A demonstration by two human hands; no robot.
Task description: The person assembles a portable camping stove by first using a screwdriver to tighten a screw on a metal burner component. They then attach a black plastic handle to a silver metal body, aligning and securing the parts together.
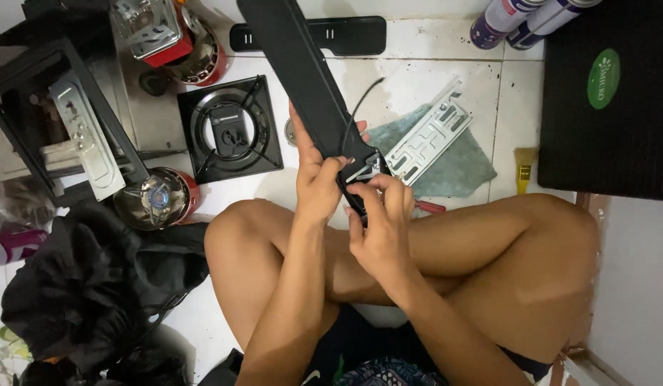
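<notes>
Both hands point(345, 193) cover the black panel's point(295, 71) lower end.

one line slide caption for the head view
Seated cross-legged, left hand and right hand grip a long black panel over the tiled floor.

Tiled floor point(446, 78) under cloth point(460, 168), burners point(230, 129)

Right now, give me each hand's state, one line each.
Left hand: closed around the long black panel.
Right hand: fingers pinched at the panel's lower end, by the thin black cable.
</notes>
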